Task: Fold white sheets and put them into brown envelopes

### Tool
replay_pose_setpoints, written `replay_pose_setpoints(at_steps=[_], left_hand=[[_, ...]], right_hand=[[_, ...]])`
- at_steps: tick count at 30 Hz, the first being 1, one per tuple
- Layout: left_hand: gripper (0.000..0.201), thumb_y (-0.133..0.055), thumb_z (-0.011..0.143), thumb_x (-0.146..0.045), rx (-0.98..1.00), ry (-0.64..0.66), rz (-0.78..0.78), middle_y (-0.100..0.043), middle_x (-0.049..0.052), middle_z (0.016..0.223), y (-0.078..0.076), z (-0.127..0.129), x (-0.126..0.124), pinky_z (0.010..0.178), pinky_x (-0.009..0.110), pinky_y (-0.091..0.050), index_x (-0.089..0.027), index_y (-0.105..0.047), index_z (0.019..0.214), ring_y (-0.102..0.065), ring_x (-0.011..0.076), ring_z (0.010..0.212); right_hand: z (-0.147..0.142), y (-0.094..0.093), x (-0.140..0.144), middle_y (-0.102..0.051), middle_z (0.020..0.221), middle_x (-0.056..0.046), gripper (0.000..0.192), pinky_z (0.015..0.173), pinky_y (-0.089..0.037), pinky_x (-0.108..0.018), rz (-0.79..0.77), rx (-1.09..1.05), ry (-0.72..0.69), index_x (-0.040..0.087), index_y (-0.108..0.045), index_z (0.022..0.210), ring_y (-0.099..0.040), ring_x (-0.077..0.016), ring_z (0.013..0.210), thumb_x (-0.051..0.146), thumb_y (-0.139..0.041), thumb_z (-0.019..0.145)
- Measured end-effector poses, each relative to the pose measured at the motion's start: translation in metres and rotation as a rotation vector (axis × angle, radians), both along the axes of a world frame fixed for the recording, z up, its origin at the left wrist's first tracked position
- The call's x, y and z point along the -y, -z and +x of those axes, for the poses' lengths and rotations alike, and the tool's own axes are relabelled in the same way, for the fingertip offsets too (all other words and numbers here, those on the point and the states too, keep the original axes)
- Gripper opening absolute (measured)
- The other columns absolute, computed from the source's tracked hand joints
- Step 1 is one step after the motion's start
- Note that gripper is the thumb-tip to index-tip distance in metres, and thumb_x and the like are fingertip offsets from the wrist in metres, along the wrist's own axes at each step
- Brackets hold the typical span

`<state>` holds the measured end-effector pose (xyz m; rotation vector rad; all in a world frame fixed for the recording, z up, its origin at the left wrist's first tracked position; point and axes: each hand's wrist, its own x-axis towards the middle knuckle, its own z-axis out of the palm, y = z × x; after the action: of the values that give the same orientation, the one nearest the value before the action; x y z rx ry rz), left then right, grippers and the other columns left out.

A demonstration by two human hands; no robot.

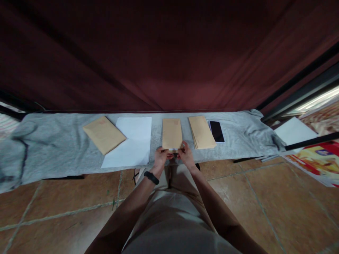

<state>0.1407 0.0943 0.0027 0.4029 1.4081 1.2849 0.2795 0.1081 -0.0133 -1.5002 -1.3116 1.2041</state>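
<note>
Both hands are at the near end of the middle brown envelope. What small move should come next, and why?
Probably push the white paper fully inside the middle envelope: a white edge shows at its near end, between the left hand and right hand, which both pinch that end.

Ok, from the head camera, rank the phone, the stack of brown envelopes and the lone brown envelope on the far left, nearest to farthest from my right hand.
From the right hand, which grips the near end of the middle envelope:
1. Stack of brown envelopes, just right of and beyond it.
2. Phone, right of that stack.
3. Lone brown envelope, far left, past the white paper.
</note>
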Motion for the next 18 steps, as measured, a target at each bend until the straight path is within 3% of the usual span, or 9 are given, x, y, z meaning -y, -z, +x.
replay_pose_setpoints(at_steps=[3,7,12,18], left_hand=[[0.018,-0.08,0.071,-0.019,0.005,0.029,-0.017,-0.07,0.005,0.06,-0.002,0.0,0.002,0.049,0.026,-0.055,-0.012,-0.066,0.081,-0.066,0.0159,0.046],[0.018,-0.079,0.073,-0.018,0.0,0.043,-0.024,-0.07,0.005,0.062,-0.004,-0.001,0.004,0.052,0.027,-0.056,-0.012,-0.065,0.083,-0.066,0.0154,0.049],[0.017,-0.077,0.074,-0.017,-0.01,0.074,-0.019,-0.073,0.007,0.069,-0.008,-0.002,0.006,0.058,0.029,-0.058,-0.014,-0.065,0.086,-0.068,0.0164,0.054],[0.019,-0.073,0.078,-0.021,-0.052,0.106,-0.032,-0.07,0.003,0.063,-0.013,-0.01,0.016,0.058,0.031,-0.057,-0.017,-0.059,0.09,-0.067,0.018,0.051]], right_hand=[[0.007,-0.004,0.004,-0.066,0.116,-0.016,0.065,0.094,-0.055,-0.048,0.251,0.309,-0.038,0.013,-0.045,0.149,-0.067,-0.0283,0.1,0.022,-0.052,0.085],[0.014,-0.008,0.006,-0.049,0.152,-0.013,0.06,0.117,-0.039,-0.049,0.496,0.483,-0.203,0.021,-0.053,0.146,-0.045,-0.0273,0.141,0.015,-0.049,0.086],[0.015,-0.004,0.006,-0.043,0.16,-0.011,0.049,0.122,-0.033,-0.049,0.563,0.528,-0.363,0.02,-0.054,0.146,-0.039,-0.024,0.147,0.022,-0.045,0.098],[0.014,0.004,0.008,-0.052,0.154,-0.011,0.046,0.123,-0.03,-0.048,0.539,0.598,-0.372,0.02,-0.053,0.147,-0.044,-0.0234,0.145,0.027,-0.043,0.103]])
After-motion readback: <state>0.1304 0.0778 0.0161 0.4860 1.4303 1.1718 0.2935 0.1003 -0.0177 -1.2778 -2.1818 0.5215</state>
